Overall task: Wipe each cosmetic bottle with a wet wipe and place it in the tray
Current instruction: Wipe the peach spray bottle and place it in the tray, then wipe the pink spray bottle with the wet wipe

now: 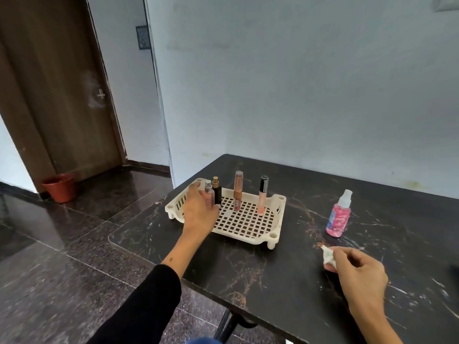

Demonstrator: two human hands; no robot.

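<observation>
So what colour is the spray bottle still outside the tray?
Pink, with a white spray top; head view.

Left hand around pink bottle

A cream tray with a grid-pierced floor is set on a black table veined in brown and white. A pink spray bottle is capped in white. A black sleeve and a terracotta pot are seen.
</observation>
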